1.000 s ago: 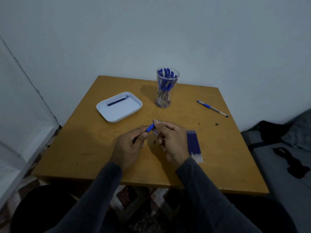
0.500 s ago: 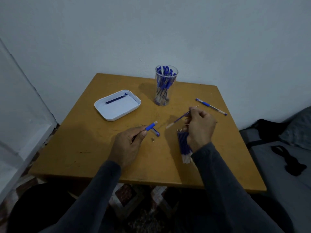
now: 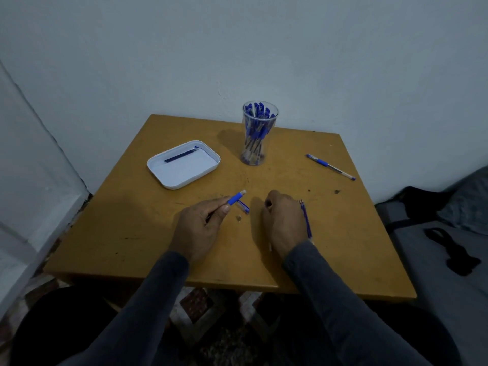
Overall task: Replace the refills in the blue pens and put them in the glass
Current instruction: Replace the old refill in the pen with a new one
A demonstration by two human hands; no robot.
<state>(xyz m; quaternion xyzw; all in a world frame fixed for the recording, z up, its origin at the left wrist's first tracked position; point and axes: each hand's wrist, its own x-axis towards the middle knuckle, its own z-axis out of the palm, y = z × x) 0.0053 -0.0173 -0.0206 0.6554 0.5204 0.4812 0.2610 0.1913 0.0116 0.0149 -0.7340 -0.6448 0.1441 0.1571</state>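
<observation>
My left hand (image 3: 200, 228) pinches an open pen barrel (image 3: 236, 198) by its blue grip, tip end pointing up and right. The pen's cap (image 3: 243, 206) and a small tip piece (image 3: 239, 218) lie on the table just beside it. My right hand (image 3: 285, 223) is curled shut over the bundle of blue refills (image 3: 306, 220). A thin pale refill end (image 3: 270, 247) pokes out under that wrist. The glass (image 3: 260, 133) at the back holds several blue pens. One more blue pen (image 3: 330, 167) lies at the right.
A white tray (image 3: 208, 170) at the back left holds one dark refill (image 3: 179, 156). The yellow table (image 3: 132, 220) stands against a wall. Grey bedding with a black strap (image 3: 449, 249) lies off the table's right edge.
My right hand has come back from the far right toward the middle and dropped lower, now covering the refill bundle. The left hand with the barrel has hardly moved.
</observation>
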